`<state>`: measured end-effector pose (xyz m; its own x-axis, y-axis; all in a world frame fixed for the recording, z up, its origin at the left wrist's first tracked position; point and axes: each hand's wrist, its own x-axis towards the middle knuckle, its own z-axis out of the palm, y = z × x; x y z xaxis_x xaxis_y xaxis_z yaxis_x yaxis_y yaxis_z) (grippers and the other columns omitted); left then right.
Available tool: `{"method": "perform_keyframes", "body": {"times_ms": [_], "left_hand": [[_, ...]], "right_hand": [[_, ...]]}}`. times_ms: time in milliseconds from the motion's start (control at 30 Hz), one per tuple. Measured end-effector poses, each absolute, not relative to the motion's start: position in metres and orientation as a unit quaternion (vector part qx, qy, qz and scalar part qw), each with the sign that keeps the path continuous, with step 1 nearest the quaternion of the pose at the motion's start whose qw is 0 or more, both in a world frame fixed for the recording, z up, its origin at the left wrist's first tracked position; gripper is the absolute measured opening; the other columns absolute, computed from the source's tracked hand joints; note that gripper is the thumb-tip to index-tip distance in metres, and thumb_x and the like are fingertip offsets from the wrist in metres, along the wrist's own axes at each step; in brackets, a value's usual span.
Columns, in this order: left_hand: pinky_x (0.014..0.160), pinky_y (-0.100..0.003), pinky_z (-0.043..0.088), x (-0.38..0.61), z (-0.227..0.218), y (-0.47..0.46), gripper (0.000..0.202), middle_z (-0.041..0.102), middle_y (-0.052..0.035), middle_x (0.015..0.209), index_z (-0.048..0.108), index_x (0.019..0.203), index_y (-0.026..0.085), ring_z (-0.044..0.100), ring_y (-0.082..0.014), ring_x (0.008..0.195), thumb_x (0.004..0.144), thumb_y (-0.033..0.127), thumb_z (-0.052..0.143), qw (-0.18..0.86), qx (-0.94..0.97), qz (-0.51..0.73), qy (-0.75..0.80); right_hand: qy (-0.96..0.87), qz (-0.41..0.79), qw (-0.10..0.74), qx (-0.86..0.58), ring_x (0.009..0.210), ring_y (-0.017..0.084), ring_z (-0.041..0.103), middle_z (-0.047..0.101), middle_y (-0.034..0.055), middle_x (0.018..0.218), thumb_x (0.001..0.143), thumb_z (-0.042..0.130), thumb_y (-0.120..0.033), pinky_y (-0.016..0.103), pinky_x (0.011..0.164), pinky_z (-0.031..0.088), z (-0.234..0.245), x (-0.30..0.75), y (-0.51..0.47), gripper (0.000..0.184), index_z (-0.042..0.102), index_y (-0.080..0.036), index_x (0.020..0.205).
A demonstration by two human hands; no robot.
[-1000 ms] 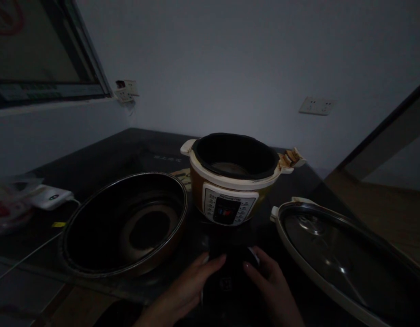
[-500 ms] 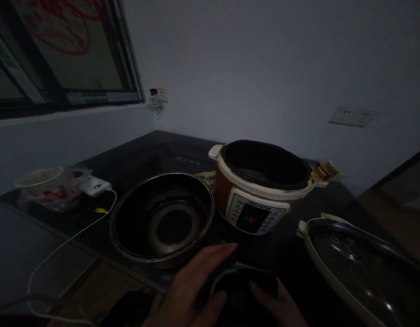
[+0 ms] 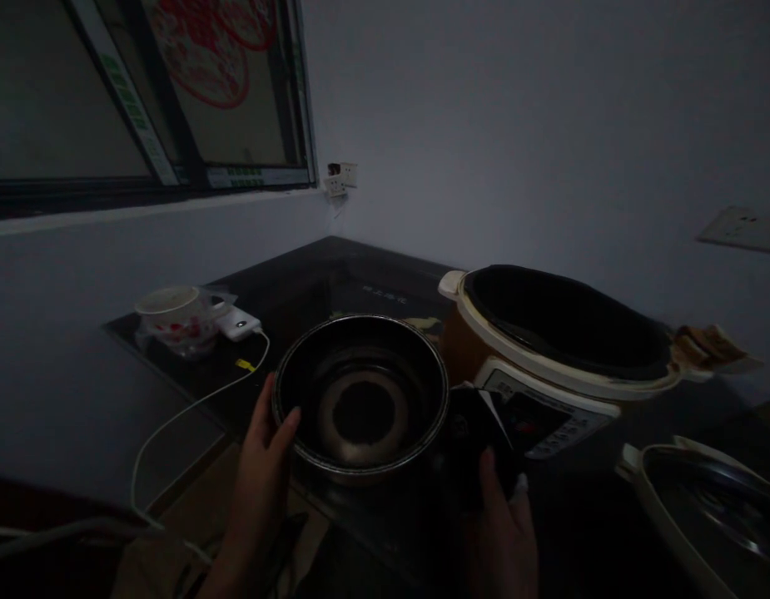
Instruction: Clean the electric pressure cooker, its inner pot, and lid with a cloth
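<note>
A round black inner pot (image 3: pixel 363 391) with a pale ring on its bottom stands on the dark counter. My left hand (image 3: pixel 265 437) grips its left rim, thumb over the edge and fingers along the outside. At the pot's right side my right hand (image 3: pixel 504 507) is closed on a black cloth-like thing (image 3: pixel 469 433) with a white edge; its exact kind is too dark to make out. Close behind that hand is a brown and cream electric cooker (image 3: pixel 559 391), uncovered, with a dark inside. The cooker's lid (image 3: pixel 722 507) lies at the lower right.
At the left stand a plastic-wrapped tub (image 3: pixel 176 320) and a white charger (image 3: pixel 238 323), whose cable (image 3: pixel 172 416) hangs over the counter's front edge. Brown folded pieces (image 3: pixel 709 345) rest by the cooker's right handle. Wall sockets (image 3: pixel 342 178) and a window are behind.
My left hand has left the black thing and taken hold of the pot's left rim. My right hand has brought the black thing up beside the pot. The view has turned left.
</note>
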<state>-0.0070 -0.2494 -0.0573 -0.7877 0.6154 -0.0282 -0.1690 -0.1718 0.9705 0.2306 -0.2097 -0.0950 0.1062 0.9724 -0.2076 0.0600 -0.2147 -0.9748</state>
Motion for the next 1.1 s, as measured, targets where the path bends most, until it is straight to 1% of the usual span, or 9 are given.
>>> {"method": "perform_keyframes", "body": {"times_ms": [67, 200, 367, 500, 633, 767, 867, 967, 1100], "left_hand": [[0.112, -0.050, 0.037, -0.007, -0.057, -0.246, 0.075, 0.052, -0.0069, 0.144, 0.041, 0.145, 0.030, 0.049, -0.0321, 0.132, 0.077, 0.041, 0.072, 0.294, 0.172, 0.741, 0.578], [0.113, -0.046, 0.036, -0.008, -0.059, -0.244, 0.073, 0.058, -0.0059, 0.138, 0.048, 0.141, 0.026, 0.050, -0.0310, 0.131, 0.071, 0.030, 0.072, 0.283, 0.197, 0.738, 0.579], [0.116, -0.045, 0.031, -0.013, -0.066, -0.246, 0.072, 0.054, -0.0063, 0.143, 0.044, 0.144, 0.024, 0.043, -0.0295, 0.137, 0.074, 0.023, 0.062, 0.267, 0.235, 0.724, 0.591], [0.118, -0.045, 0.026, -0.014, -0.059, -0.247, 0.074, 0.052, -0.0058, 0.144, 0.043, 0.145, 0.026, 0.039, -0.0295, 0.139, 0.074, 0.021, 0.065, 0.228, 0.287, 0.715, 0.596], [0.120, -0.044, 0.023, -0.012, -0.048, -0.249, 0.073, 0.047, -0.0050, 0.149, 0.044, 0.144, 0.025, 0.034, -0.0300, 0.142, 0.075, 0.024, 0.068, 0.153, 0.358, 0.701, 0.598], [0.118, -0.044, 0.028, -0.016, -0.047, -0.258, 0.074, 0.048, -0.0058, 0.148, 0.045, 0.143, 0.025, 0.036, -0.0309, 0.141, 0.074, 0.027, 0.071, 0.096, 0.427, 0.664, 0.607], [0.116, -0.043, 0.033, -0.021, -0.051, -0.269, 0.076, 0.049, -0.0071, 0.147, 0.045, 0.144, 0.025, 0.037, -0.0313, 0.141, 0.073, 0.027, 0.074, 0.084, 0.466, 0.635, 0.610], [0.116, -0.044, 0.032, -0.020, -0.053, -0.277, 0.076, 0.050, -0.0062, 0.147, 0.049, 0.141, 0.026, 0.035, -0.0319, 0.142, 0.070, 0.025, 0.077, 0.103, 0.443, 0.638, 0.621], [0.116, -0.048, 0.031, 0.000, -0.045, -0.278, 0.064, 0.054, -0.0031, 0.143, 0.055, 0.135, 0.029, 0.043, -0.0315, 0.137, 0.074, 0.025, 0.074, 0.139, 0.312, 0.706, 0.620]], "right_hand": [[-0.417, 0.518, 0.438, -0.605, 0.128, 0.030, 0.052, 0.066, 0.0058, 0.125, 0.073, 0.068, -0.052, 0.039, 0.102, 0.046, -0.095, 0.214, -0.213, 0.062, 0.062, -0.020, 0.126], [-0.376, 0.536, 0.427, -0.623, 0.132, 0.028, 0.048, 0.061, 0.0054, 0.134, 0.082, 0.058, -0.057, 0.041, 0.108, 0.041, -0.094, 0.197, -0.215, 0.060, 0.060, -0.020, 0.128], [-0.381, 0.560, 0.420, -0.604, 0.128, 0.028, 0.053, 0.065, 0.0038, 0.129, 0.078, 0.063, -0.057, 0.038, 0.102, 0.048, -0.092, 0.208, -0.212, 0.057, 0.063, -0.023, 0.124], [-0.376, 0.598, 0.397, -0.586, 0.124, 0.031, 0.057, 0.065, 0.0050, 0.129, 0.074, 0.067, -0.059, 0.039, 0.094, 0.054, -0.093, 0.221, -0.210, 0.064, 0.061, -0.023, 0.127], [-0.378, 0.608, 0.401, -0.572, 0.134, 0.029, 0.047, 0.056, 0.0032, 0.140, 0.076, 0.065, -0.059, 0.037, 0.102, 0.050, -0.098, 0.222, -0.213, 0.064, 0.059, -0.024, 0.129], [-0.361, 0.611, 0.390, -0.588, 0.132, 0.028, 0.049, 0.059, 0.0042, 0.137, 0.081, 0.058, -0.062, 0.038, 0.102, 0.049, -0.107, 0.224, -0.220, 0.061, 0.059, -0.024, 0.129], [-0.353, 0.611, 0.378, -0.600, 0.132, 0.030, 0.049, 0.060, 0.0050, 0.135, 0.079, 0.061, -0.064, 0.038, 0.099, 0.051, -0.112, 0.230, -0.228, 0.064, 0.060, -0.022, 0.127], [-0.336, 0.606, 0.356, -0.627, 0.132, 0.032, 0.049, 0.064, 0.0061, 0.130, 0.076, 0.063, -0.066, 0.041, 0.100, 0.050, -0.110, 0.232, -0.233, 0.068, 0.061, -0.020, 0.126], [-0.364, 0.613, 0.364, -0.600, 0.132, 0.031, 0.048, 0.070, 0.0032, 0.121, 0.073, 0.069, -0.062, 0.039, 0.103, 0.047, -0.096, 0.232, -0.229, 0.064, 0.064, -0.021, 0.122]]}}
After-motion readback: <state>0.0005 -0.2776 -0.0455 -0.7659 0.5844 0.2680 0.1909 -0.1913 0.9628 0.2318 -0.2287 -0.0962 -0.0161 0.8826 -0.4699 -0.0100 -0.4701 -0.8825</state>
